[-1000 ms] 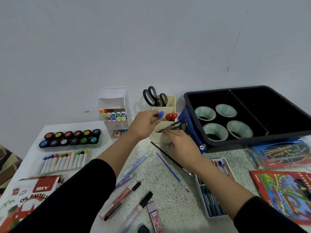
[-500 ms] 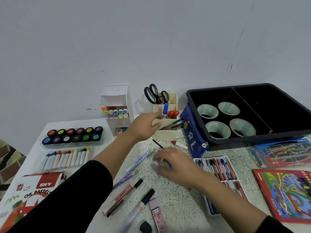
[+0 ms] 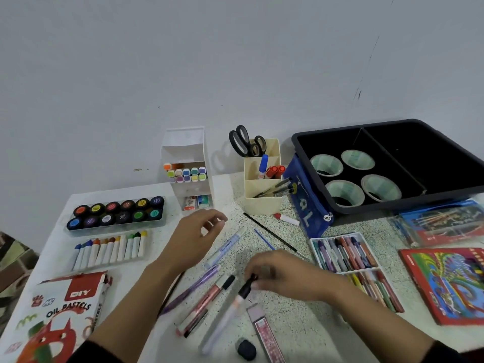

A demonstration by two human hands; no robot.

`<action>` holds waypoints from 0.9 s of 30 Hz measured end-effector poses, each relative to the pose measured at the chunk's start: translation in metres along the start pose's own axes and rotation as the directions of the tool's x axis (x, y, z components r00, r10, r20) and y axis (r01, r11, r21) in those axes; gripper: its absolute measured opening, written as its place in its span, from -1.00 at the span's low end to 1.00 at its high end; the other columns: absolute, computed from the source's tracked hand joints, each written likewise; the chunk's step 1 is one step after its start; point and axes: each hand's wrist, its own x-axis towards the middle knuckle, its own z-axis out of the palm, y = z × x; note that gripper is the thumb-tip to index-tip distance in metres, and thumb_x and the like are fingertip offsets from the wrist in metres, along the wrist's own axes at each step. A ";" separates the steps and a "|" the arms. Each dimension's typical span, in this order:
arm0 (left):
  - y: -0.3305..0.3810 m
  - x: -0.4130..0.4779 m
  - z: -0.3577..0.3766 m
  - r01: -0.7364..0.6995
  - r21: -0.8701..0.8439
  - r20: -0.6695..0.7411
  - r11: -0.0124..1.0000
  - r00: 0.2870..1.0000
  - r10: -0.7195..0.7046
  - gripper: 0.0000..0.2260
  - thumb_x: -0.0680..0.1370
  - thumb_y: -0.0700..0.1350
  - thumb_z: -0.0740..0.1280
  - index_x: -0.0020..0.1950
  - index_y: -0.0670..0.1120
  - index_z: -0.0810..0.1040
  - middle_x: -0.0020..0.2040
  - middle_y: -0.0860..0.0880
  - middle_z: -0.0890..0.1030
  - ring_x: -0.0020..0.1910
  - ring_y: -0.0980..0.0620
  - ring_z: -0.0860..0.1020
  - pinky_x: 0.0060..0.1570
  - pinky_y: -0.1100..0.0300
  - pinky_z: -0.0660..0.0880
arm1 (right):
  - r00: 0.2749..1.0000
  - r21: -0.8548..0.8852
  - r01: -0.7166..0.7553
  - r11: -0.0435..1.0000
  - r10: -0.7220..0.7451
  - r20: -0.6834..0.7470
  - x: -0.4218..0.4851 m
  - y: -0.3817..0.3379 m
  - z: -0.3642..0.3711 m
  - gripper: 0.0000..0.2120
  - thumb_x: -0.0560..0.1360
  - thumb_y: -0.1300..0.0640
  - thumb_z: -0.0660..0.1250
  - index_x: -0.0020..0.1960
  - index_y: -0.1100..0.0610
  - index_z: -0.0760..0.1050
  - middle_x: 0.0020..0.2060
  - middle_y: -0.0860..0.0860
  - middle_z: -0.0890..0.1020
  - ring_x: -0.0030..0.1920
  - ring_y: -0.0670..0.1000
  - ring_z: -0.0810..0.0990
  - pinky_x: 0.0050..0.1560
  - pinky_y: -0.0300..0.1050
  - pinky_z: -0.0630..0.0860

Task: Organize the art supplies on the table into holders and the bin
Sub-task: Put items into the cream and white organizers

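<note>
On the speckled table (image 3: pixel 309 334), front centre: right hand (image 3: pixel 284 277) has fingertips pinched on the cap end of a black-capped marker (image 3: pixel 225 318). The barrel runs down-left from the hand; motion blur, so I can't tell if it's lifted off the surface.

Left hand (image 3: pixel 193 238) is near the white tiered holder (image 3: pixel 187 146). Fingers loosely curled, thumb close to forefinger, nothing in them.

Loose between the hands:
- pink marker (image 3: pixel 203 307) just beside the black-capped one
- purple pen (image 3: pixel 195 285)
- lilac marker (image 3: pixel 226 246)
- pink lead case (image 3: pixel 265 334) and black eraser (image 3: pixel 246 349) at the near edge
- thin black brush (image 3: pixel 269 231) and blue brush (image 3: pixel 264 239) past the right hand
- red-capped stick (image 3: pixel 286 219) at the foot of the cream pen holder (image 3: pixel 262 204)

Cream holder compartments: scissors (image 3: pixel 246 142) at the back, blue marker (image 3: pixel 263 163) and red markers (image 3: pixel 275 171) in the middle, pens (image 3: pixel 279 188) leaning in the front.

Black bin (image 3: pixel 392 205) at right holds four tape rolls (image 3: pixel 326 165) in its left section. Blue pouch (image 3: pixel 306 209) leans on the bin's left wall.

Crayon tray (image 3: pixel 351 260) sits beside the right wrist.

Far left: paint pots (image 3: pixel 115 212), oil pastel row (image 3: pixel 110 248), oil pastels box (image 3: pixel 60 307).
</note>
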 end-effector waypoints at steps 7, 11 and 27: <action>0.013 0.023 0.006 -0.017 -0.139 -0.023 0.990 1.000 0.014 -0.86 0.66 -0.04 0.25 0.06 0.15 0.59 -0.16 0.24 0.61 -0.11 0.17 0.57 -0.14 0.30 0.48 | 0.804 0.446 0.161 0.880 0.145 -0.577 0.008 -0.013 -0.050 -0.90 0.61 0.20 0.33 0.10 0.07 0.54 -0.09 -0.05 0.65 -0.13 -0.08 0.62 -0.11 -0.20 0.53; 0.021 0.042 0.020 -0.039 -0.165 -0.036 0.986 0.999 0.034 -0.85 0.66 -0.04 0.25 0.15 0.12 0.59 -0.04 0.16 0.61 -0.10 0.16 0.58 -0.14 0.29 0.47 | 0.538 0.378 0.256 0.890 0.194 -0.820 0.030 -0.011 -0.082 -0.93 0.62 0.06 0.31 0.04 -0.11 0.53 -0.11 -0.01 0.67 -0.15 0.01 0.64 -0.11 0.07 0.58; 0.013 0.063 0.051 -0.105 -0.029 -0.069 0.994 0.992 0.102 -0.84 0.64 -0.03 0.30 0.16 0.09 0.65 -0.01 0.08 0.59 -0.09 0.25 0.54 -0.10 0.23 0.48 | 0.561 -0.426 -0.160 0.890 -0.273 -0.782 0.102 -0.002 -0.124 -0.83 0.59 0.07 0.35 0.13 0.12 0.58 0.00 -0.02 0.64 0.09 0.12 0.51 0.04 0.12 0.41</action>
